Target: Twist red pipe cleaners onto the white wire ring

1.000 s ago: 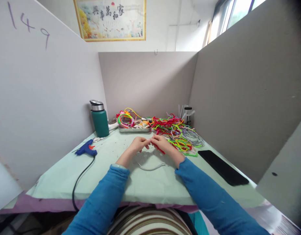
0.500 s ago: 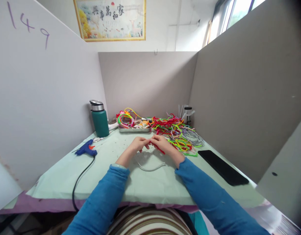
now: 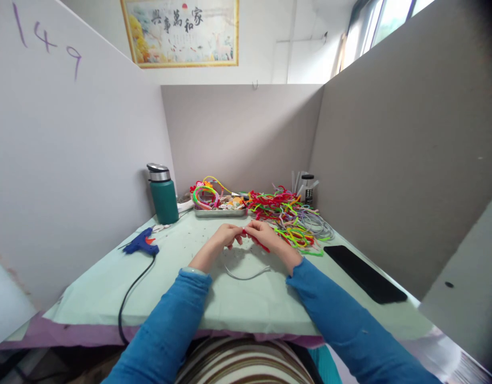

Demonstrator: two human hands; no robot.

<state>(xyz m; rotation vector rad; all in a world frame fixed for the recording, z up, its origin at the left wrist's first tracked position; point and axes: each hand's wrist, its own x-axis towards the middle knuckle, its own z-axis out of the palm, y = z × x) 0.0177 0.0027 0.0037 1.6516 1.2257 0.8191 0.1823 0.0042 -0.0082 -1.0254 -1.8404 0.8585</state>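
Above the middle of the table, my left hand (image 3: 229, 236) and my right hand (image 3: 263, 234) meet at the fingertips. Both pinch a red pipe cleaner (image 3: 262, 246), its fuzzy tail slanting down beneath my right palm. A small red part of it shows between the fingertips; its exact shape there is too small to make out. On the cloth just below the hands lies a curved grey pipe cleaner (image 3: 246, 278), touched by neither hand.
A blue glue gun (image 3: 141, 242) with a black cord lies left, near a green bottle (image 3: 164, 197). Behind the hands stand a metal tray (image 3: 221, 213) of craft pieces and a heap of coloured pipe cleaners (image 3: 276, 205). A black phone (image 3: 365, 273) lies right. Partition walls enclose the table.
My fingertips have shifted very slightly, and a little more red shows between them. Everything else stays in place.
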